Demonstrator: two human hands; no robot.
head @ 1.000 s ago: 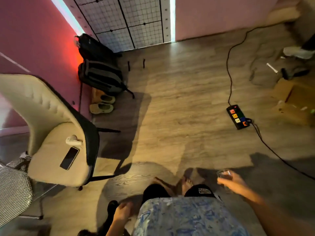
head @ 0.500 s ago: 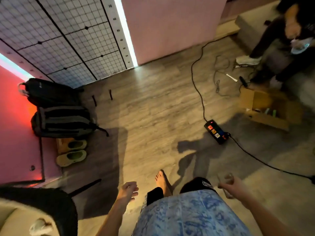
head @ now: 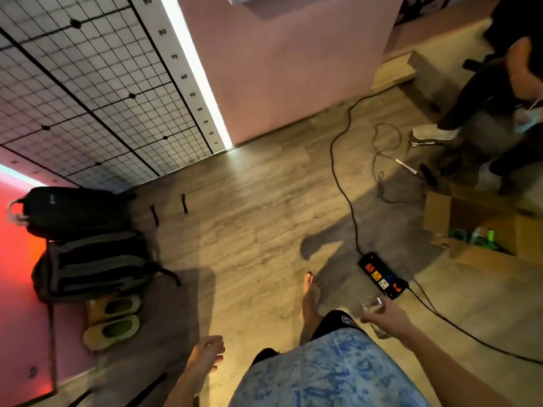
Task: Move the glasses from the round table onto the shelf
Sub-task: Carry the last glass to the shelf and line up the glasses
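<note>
Right hand (head: 388,320) grasping clear glass (head: 373,306) at lower right, left hand (head: 207,353) released and empty, wall scale (head: 188,83) upper left reading 10 to 90, power strip (head: 382,276) on floor

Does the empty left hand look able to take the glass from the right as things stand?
Probably yes: the left hand hangs open and empty, and nothing but the person's own body lies between it and the glass.

Wooden floor (head: 249,230), backpacks (head: 88,248), slippers (head: 114,321), power strip (head: 382,274), cardboard box (head: 476,227)

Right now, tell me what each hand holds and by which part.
The right hand holds a clear glass around its side wall, rim up. The left hand holds nothing.
</note>
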